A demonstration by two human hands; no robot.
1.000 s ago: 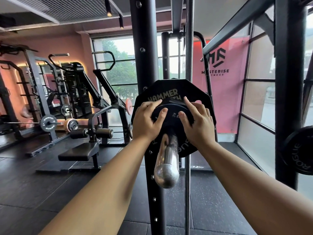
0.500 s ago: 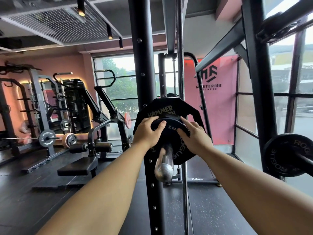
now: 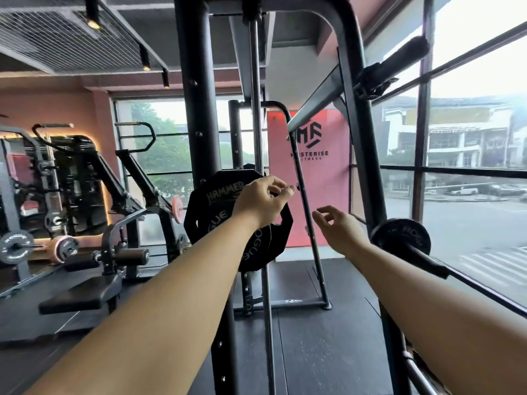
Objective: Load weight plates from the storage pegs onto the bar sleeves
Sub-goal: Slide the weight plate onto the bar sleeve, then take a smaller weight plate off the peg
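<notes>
Hands first: my left hand [image 3: 261, 196] hangs in front of the upper right edge of the twelve-sided Hammer plate [image 3: 216, 195]. Its fingers are loosely curled with nothing between them. Whether the fingertips graze the rim I cannot tell from this angle. My right hand [image 3: 340, 226] floats in the air to the right of the plates, fingers slack and half bent, thumb and forefinger apart, carrying nothing.

A smaller Rogue plate [image 3: 256, 252] lies flat against the front of the Hammer plate, low on its face. My left forearm [image 3: 171, 295] crosses both plates and covers their centre, so I cannot see what they are mounted on. Another round plate [image 3: 400, 238] sits on a black storage peg [image 3: 425, 259] just right of my right wrist, the peg pointing back toward me.

Both stacked plates sit in front of the black upright [image 3: 196, 109]. A chrome guide rod [image 3: 258, 124] drops behind them and reappears below. A thin slanted rod [image 3: 305, 209] runs down between my two hands, in front of the pink banner [image 3: 328, 181]. Off to the left stands a padded bench [image 3: 77, 295].
</notes>
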